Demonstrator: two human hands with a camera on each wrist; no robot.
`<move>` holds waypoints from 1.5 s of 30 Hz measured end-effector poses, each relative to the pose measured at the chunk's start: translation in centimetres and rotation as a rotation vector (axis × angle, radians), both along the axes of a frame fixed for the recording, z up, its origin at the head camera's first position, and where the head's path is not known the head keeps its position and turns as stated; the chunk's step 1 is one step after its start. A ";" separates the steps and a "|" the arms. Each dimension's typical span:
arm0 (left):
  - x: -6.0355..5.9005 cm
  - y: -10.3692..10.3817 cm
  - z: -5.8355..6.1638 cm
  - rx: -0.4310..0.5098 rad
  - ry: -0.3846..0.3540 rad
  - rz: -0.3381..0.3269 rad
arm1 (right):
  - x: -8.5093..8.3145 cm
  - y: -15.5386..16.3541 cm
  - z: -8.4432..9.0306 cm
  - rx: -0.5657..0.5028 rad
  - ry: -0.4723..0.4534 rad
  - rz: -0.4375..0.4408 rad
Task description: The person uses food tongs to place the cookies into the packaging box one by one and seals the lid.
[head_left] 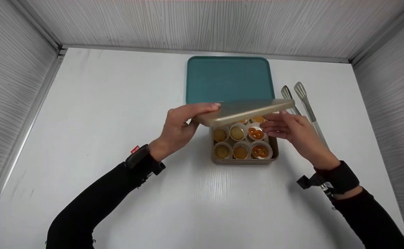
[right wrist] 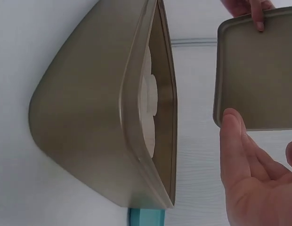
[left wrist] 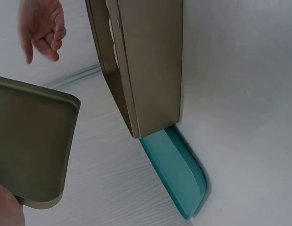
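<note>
My left hand (head_left: pixel 202 114) grips the left edge of a flat gold lid (head_left: pixel 247 110), fingers on top and thumb beneath, and holds it tilted in the air over a square gold pan (head_left: pixel 244 160). Several cupcakes in white paper cups (head_left: pixel 238 133) fill the pan. My right hand (head_left: pixel 274 126) hovers open beneath the lid's right side, just above the pan, holding nothing. The left wrist view shows the lid (left wrist: pixel 33 141), the pan (left wrist: pixel 146 61) and the right hand (left wrist: pixel 42 28) apart from the lid. In the right wrist view the right hand (right wrist: pixel 254 174) has its palm spread near the lid (right wrist: pixel 259 70), beside the pan (right wrist: pixel 89 108).
A teal tray (head_left: pixel 228 79) lies flat behind the pan, near the back wall. Metal tongs (head_left: pixel 304 100) lie to the right of the pan, behind my right hand. The white table (head_left: pixel 101 121) is walled on three sides by grey panels.
</note>
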State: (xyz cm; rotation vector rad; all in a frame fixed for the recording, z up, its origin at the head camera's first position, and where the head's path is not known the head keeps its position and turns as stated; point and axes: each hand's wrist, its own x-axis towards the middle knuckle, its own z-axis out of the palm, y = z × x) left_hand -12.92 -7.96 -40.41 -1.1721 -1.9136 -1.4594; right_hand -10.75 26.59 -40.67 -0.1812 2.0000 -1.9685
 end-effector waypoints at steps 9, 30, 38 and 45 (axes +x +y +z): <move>0.3 1.5 -0.7 -0.138 0.213 -0.156 | -0.6 0.4 0.3 -0.101 -0.244 0.035; -0.3 1.6 -3.7 -0.008 -0.640 0.061 | -0.3 0.8 -0.7 -0.343 -0.204 -0.107; 1.5 1.9 -4.6 -0.049 -0.986 -0.004 | -0.3 1.1 -1.8 -0.189 -0.179 -0.120; 1.7 2.0 -5.8 -0.208 -0.909 0.095 | -0.2 0.9 -2.5 0.194 -0.076 -0.057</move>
